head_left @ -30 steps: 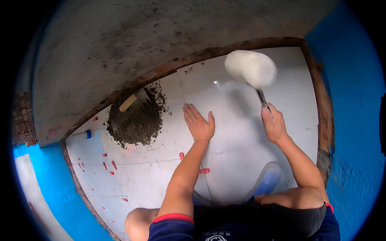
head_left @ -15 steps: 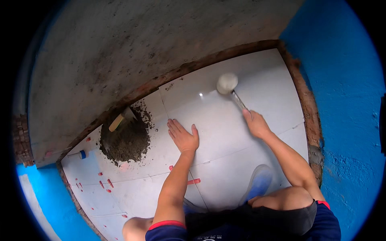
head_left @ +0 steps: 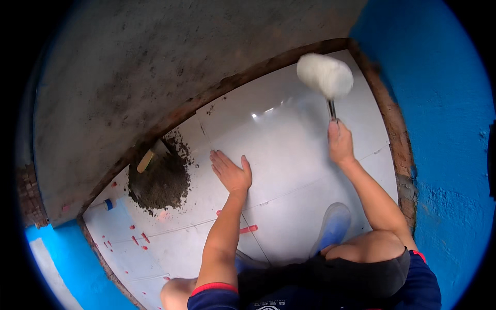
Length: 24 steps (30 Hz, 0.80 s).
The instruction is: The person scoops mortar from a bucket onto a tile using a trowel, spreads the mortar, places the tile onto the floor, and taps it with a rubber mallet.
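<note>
My right hand [head_left: 341,143] grips the short dark handle of a white-headed mallet [head_left: 325,75]. The mallet is raised over the far right part of a large pale floor tile [head_left: 289,129], its head slightly smeared by motion. Flat on the same tile, near its left joint, rests my left hand [head_left: 231,171], palm down with fingers stretched out and thumb apart. Left of that hand lies a heap of dark crumbly mortar [head_left: 164,181]. A trowel with a pale wooden handle [head_left: 146,160] is stuck in the back of the heap.
A rough grey wall [head_left: 196,46] runs along the far side, a blue wall [head_left: 439,129] along the right. Several red tile spacers [head_left: 145,238] are scattered at the left, near a blue-and-white roll [head_left: 108,204]. My shoe [head_left: 333,227] stands on the near tile.
The mallet has lifted and swung to the right and away from me, my right hand rising with it. My left hand stays flat on the tile.
</note>
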Each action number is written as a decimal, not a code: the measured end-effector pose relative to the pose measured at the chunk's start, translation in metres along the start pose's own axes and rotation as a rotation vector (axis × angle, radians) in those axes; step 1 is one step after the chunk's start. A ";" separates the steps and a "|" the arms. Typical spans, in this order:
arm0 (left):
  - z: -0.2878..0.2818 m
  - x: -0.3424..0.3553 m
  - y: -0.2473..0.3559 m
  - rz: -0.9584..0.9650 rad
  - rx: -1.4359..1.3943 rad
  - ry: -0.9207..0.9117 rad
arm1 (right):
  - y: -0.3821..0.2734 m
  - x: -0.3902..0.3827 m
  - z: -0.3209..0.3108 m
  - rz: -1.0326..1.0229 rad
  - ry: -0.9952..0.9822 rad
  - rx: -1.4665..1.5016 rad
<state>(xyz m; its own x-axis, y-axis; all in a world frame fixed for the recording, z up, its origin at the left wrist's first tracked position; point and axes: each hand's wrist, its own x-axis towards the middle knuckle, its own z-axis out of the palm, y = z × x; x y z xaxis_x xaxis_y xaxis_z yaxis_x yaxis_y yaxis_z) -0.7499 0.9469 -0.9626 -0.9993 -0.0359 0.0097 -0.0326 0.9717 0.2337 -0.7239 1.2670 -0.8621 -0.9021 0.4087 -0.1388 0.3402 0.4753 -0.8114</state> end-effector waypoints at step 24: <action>0.020 -0.004 -0.014 0.049 0.272 0.016 | 0.073 -0.023 -0.063 0.543 -0.257 -0.105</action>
<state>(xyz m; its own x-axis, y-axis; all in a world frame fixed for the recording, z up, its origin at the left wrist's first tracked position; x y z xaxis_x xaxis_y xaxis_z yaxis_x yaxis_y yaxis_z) -0.7457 0.9383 -0.9849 -0.9995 0.0108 0.0302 0.0097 0.9993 -0.0366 -0.6620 1.3417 -0.8824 -0.6233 0.4193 -0.6601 0.7820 0.3313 -0.5279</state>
